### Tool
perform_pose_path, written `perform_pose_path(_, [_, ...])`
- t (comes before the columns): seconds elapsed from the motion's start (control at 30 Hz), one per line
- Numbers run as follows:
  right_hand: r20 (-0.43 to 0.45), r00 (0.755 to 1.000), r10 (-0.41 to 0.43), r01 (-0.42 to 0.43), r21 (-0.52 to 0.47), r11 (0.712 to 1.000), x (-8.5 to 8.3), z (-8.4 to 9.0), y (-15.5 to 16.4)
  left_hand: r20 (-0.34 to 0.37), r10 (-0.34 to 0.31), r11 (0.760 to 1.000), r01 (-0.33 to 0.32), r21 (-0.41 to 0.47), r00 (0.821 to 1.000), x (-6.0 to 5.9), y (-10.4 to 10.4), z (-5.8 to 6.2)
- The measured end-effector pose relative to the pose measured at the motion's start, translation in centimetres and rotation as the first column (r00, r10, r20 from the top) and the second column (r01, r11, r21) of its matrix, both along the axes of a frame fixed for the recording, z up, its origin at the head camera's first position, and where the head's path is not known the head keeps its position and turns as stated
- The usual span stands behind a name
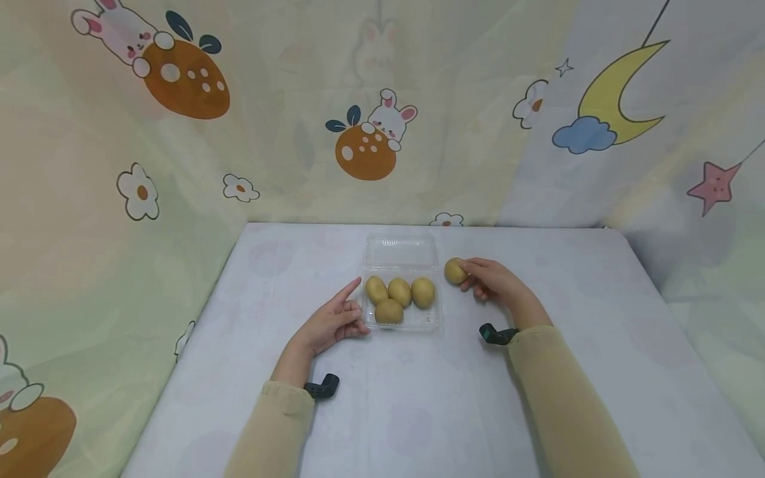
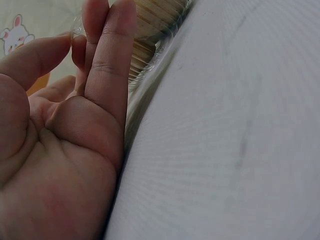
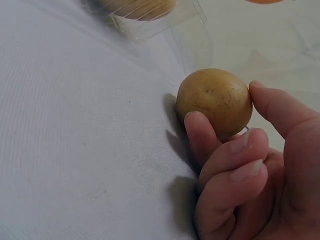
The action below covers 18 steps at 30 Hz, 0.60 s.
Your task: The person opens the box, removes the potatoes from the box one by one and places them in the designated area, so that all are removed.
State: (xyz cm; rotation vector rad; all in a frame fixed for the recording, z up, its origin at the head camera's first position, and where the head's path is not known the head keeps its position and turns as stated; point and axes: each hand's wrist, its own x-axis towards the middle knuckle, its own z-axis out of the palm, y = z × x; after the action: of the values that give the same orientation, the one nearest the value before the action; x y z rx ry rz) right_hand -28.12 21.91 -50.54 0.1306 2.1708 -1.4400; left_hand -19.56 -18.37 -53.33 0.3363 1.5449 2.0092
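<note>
Gently works best: right hand pinches round tan potato, two o'clock of clear plastic clamshell; left hand loose, nine.

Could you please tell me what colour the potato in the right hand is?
The potato is yellowish brown with darker specks, best seen in the right wrist view.

A white cloth covers the table, and a printed curtain hangs around it. At far left, a rabbit leans on an orange fruit; a smaller pair decorates the far middle. Far right shows a yellow moon, a blue cloud and a pink star. White flowers dot the curtain.
</note>
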Motion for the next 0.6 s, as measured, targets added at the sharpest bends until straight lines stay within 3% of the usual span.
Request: perform_pose_path(0.6, [0.0,1.0,0.008,-0.008,-0.042,0.999,-0.07,-0.27,0.3,0.002,0.003,1.0,-0.003,-0.002,1.0,0.05,-0.02,0.22])
